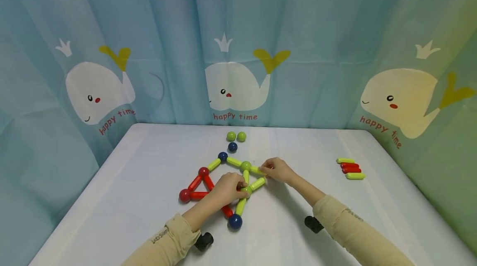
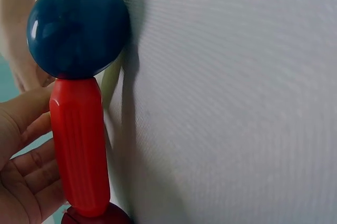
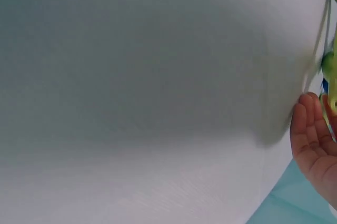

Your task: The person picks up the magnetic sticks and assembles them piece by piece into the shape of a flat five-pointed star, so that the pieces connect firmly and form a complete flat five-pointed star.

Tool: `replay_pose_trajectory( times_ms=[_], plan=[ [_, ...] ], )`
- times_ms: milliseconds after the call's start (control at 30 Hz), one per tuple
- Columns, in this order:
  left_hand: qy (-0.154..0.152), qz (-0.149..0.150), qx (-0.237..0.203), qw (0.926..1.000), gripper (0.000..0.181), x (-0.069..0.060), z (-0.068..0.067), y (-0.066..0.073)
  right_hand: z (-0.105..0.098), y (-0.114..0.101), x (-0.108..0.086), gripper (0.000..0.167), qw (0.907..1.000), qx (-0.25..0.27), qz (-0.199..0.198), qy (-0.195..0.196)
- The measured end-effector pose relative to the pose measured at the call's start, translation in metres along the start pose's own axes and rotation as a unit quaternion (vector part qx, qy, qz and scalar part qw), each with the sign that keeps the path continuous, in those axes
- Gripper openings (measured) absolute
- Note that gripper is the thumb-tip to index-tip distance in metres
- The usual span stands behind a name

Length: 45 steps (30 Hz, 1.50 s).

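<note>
On the table [image 1: 298, 146], the left hand [image 1: 226, 188] pinched a green ball [image 1: 247, 192] of the frame [image 1: 195, 183], seemingly to steady it. The right hand [image 1: 278, 170] clamped finger and thumb on a green rod [image 1: 255, 170], apparently to guide its outer end; spare rods [image 1: 350, 170] lay well apart.

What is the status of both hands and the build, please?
Left hand gripping lower green ball; right hand pinching yellow-green rod. Rod-and-ball build shows one bare rod end. Left forearm partly hides red rods.

This is a curtained nook (the wider room is hidden): whale-print curtains [image 1: 167, 22] flank and back a white table [image 1: 305, 146].
</note>
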State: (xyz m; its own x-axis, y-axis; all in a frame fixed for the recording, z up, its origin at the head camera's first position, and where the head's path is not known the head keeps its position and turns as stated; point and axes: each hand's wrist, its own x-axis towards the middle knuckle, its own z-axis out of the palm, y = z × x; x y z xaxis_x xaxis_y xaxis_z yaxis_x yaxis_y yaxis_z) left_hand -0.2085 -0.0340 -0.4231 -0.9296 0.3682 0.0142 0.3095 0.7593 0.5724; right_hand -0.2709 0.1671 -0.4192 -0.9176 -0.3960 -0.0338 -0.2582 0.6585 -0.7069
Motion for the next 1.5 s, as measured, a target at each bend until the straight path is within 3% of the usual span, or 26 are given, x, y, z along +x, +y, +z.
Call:
replay_pose_trajectory(
  times_ms=[200, 300, 433, 700, 900, 1267, 1500],
  plan=[
    [-0.003, -0.010, 0.003, 0.9999, 0.020, 0.000, -0.001, -0.001, -0.008, -0.002, 0.027, 0.023, 0.9976, -0.032, -0.059, 0.019],
    [-0.001, -0.016, 0.003, 0.9999, 0.021, 0.001, -0.002, 0.000, -0.011, -0.003, 0.044, 0.022, 0.9916, -0.066, -0.107, 0.030],
    [-0.001, -0.014, 0.002, 0.9999, 0.024, 0.000, -0.001, -0.001, -0.014, -0.007, 0.062, 0.022, 0.9853, -0.109, -0.129, 0.024],
    [0.012, 0.007, 0.001, 0.9999, 0.022, -0.001, -0.002, -0.004, -0.015, -0.016, 0.094, 0.034, 0.9723, -0.183, -0.144, 0.008],
    [0.007, 0.016, -0.004, 0.9998, 0.021, 0.000, -0.002, -0.002, -0.013, -0.020, 0.109, 0.045, 0.9591, -0.252, -0.126, -0.029],
    [0.009, 0.018, -0.003, 0.9998, 0.020, -0.003, -0.002, -0.002, -0.010, -0.026, 0.120, 0.053, 0.9502, -0.279, -0.091, -0.106],
    [0.008, 0.018, -0.001, 0.9998, 0.020, -0.002, 0.000, -0.001, -0.009, -0.019, 0.122, 0.037, 0.9512, -0.280, -0.117, -0.055]
  ],
)
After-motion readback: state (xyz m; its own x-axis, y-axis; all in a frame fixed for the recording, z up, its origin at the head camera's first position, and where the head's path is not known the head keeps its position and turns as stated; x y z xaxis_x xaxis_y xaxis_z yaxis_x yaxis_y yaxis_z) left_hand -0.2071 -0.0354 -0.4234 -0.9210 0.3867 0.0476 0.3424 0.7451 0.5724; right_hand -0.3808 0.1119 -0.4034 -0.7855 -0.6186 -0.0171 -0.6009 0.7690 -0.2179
